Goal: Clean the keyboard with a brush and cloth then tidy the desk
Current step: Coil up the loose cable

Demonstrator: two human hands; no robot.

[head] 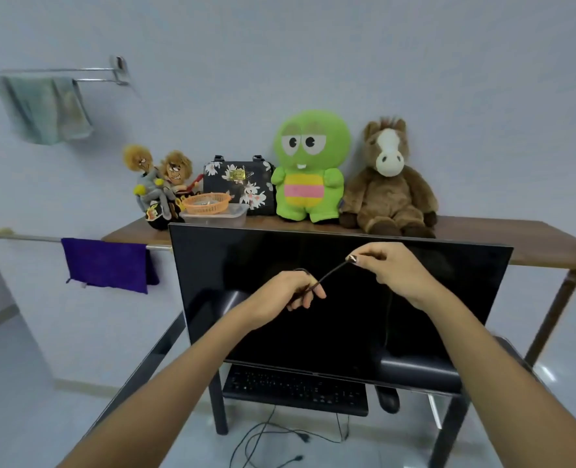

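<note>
Black cable pinched taut between our left hand and right hand; we'd coil loosely, no yanking.

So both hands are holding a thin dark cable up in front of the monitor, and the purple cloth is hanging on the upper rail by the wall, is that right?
Not quite: the head view shows the purple cloth on the lower rail. Otherwise yes, the left hand and right hand hold the thin dark cable up before the monitor.
</note>
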